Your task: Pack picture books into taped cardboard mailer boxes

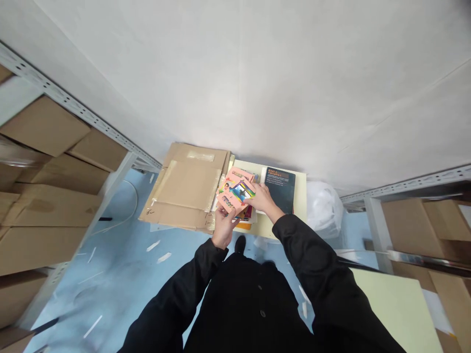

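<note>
Both hands hold a pink picture book (235, 192) tilted above a small stack of books (246, 219) on a pale yellow table (300, 196). My left hand (223, 226) grips the book's near corner, fingers wrapped round it. My right hand (261, 197) is closed on its right edge. A dark teal book (280, 189) lies flat on the table just right of my right hand. Black sleeves cover both arms.
Flattened cardboard boxes (186, 186) lie stacked left of the table. A white plastic bag (322, 201) sits to its right. Metal shelves with cartons (47, 162) line both sides. The blue floor (121, 255) has scraps of tape. Another pale table (393, 304) is at lower right.
</note>
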### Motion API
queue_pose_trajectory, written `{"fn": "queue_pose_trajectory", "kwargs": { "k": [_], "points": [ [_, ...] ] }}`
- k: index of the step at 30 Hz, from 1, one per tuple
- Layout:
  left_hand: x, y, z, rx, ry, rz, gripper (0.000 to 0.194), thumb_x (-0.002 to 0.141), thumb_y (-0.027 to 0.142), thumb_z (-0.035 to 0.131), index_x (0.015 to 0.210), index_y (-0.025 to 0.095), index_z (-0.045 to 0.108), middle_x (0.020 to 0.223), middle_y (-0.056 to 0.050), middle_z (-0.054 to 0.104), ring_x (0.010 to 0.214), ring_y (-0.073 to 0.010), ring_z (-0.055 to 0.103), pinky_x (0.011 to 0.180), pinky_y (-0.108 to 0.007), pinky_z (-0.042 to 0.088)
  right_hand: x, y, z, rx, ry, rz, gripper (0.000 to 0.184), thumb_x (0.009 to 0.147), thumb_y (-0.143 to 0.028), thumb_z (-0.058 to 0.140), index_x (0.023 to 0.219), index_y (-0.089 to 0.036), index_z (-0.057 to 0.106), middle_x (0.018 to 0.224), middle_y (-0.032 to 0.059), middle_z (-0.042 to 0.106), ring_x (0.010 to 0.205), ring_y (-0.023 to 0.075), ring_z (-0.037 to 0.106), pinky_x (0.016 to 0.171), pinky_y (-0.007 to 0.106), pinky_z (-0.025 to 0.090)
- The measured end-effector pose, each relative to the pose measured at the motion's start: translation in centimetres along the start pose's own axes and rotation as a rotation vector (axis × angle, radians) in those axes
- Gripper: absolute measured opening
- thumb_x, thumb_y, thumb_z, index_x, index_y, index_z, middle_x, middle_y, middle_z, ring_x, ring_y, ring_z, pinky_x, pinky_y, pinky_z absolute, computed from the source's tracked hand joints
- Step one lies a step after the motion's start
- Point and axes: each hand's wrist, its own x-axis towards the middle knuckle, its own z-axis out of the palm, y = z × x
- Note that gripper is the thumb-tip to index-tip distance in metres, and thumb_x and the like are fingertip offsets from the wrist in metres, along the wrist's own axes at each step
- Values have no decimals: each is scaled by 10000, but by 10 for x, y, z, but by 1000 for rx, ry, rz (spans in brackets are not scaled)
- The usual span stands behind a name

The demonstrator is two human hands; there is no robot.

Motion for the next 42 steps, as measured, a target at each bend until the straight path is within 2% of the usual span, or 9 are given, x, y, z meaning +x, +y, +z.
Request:
{"fn": "queue_pose_trajectory", "kwargs": {
  "k": [5,8,11,15,23,29,33,38,42],
  "points": [
    [-6,-12,-8,47,-9,48,479,703,348,692,1090,240,433,1105,-55,599,886,-151,638,719,-300,531,-39,22,-2,463,115,140,266,706,-367,655,884,-192,565,849,22,608,806,180,579,777,340,477],
    [-11,-14,-7,96,-93,79,537,714,378,693,1172,235,451,1066,-57,616,848,-149,639,699,-287,534,-68,37,-12,837,129,210,313,691,-452,672,820,-203,535,737,2,606,679,157,579,656,303,482],
    [-15,-16,3,196,-228,107,573,728,415,686,1229,222,487,1121,-82,620,859,-170,641,673,-278,537,-102,54,-26,1020,176,239,396,682,-476,694,946,-214,557,784,14,645,684,160,596,605,283,476],
    [-20,-24,30,356,-469,122,602,736,451,682,1255,186,529,1179,-106,623,893,-204,636,689,-301,544,-156,81,-40,1021,294,271,462,707,-470,689,1085,-222,591,888,36,679,725,166,610,604,279,472],
    [-46,-65,109,642,-952,130,566,761,384,669,1250,147,511,897,-54,649,738,-149,598,651,-276,500,-284,115,-57,986,459,336,362,786,-530,625,879,-185,690,734,22,662,642,155,590,599,283,478],
    [-107,-113,171,784,-1291,93,565,791,325,644,1279,158,413,792,-6,626,716,-133,587,643,-240,440,-384,139,-64,1085,707,330,389,748,-489,694,1017,-209,679,922,54,711,805,188,650,723,325,517],
    [-161,-158,203,877,-1450,82,585,801,328,632,1307,144,405,783,-14,638,692,-140,585,645,-255,435,-449,159,-68,1118,848,410,438,741,-465,709,1087,-202,652,814,37,722,758,181,664,705,323,525],
    [-217,-216,228,941,-1553,53,605,777,343,660,1306,146,441,765,-17,644,643,-141,581,641,-268,433,-516,182,-62,1163,921,505,397,763,-499,665,1003,-184,647,771,30,714,670,163,658,584,271,518],
    [-249,-252,238,959,-1546,-13,596,777,377,656,1289,156,447,763,-9,646,701,-147,605,670,-266,447,-555,197,-51,1188,1022,588,392,759,-507,661,981,-186,621,691,2,682,608,144,632,525,246,499]
  ]
}}
